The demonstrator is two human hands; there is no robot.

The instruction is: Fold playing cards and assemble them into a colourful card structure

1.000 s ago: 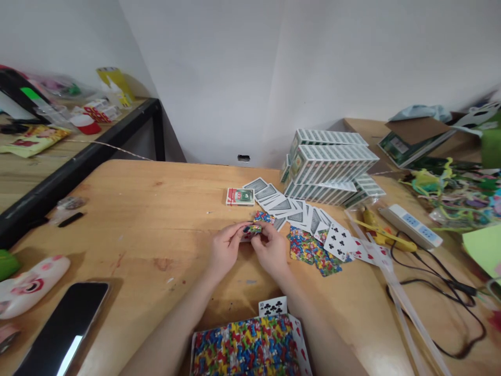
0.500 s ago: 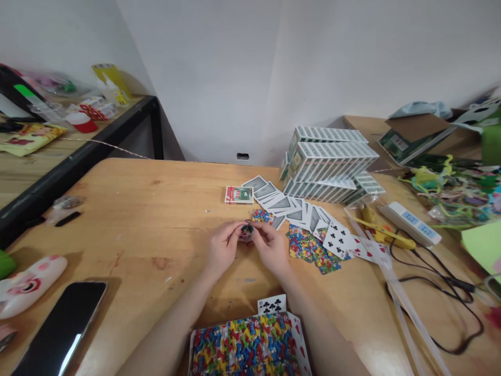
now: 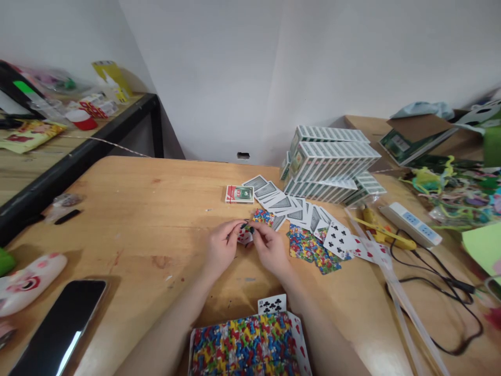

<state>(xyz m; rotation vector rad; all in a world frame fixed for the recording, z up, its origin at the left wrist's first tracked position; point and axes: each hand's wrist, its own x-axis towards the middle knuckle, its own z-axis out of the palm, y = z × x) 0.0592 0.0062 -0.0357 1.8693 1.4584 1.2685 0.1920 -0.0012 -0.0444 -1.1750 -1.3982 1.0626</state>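
At the middle of the table, my left hand (image 3: 222, 246) and my right hand (image 3: 271, 247) face each other with fingertips pinched. Between them is a small playing card (image 3: 245, 236) with red pips, its top edge dark and colourful. It looks bent or folded, but the fingers cover much of it. Just beyond lies a card with a multicoloured back (image 3: 263, 216). A red and green card box (image 3: 239, 194) sits behind the hands. Below, between my forearms, is a panel of multicoloured cards (image 3: 242, 344), with a ten of clubs (image 3: 272, 304) sticking out at its top.
Grey-backed cards (image 3: 279, 202) spread rightward toward multicoloured cards (image 3: 313, 248). Stacked striped card boxes (image 3: 332, 159) stand behind. On the right are a yellow glue gun (image 3: 391, 237), clear glue sticks (image 3: 399, 292) and a power strip (image 3: 410, 223); on the left, a phone (image 3: 62, 329).
The fingertips have shifted slightly, and more of the red-pipped card shows between them. The hands stay in the same place, and the things around them lie as before.
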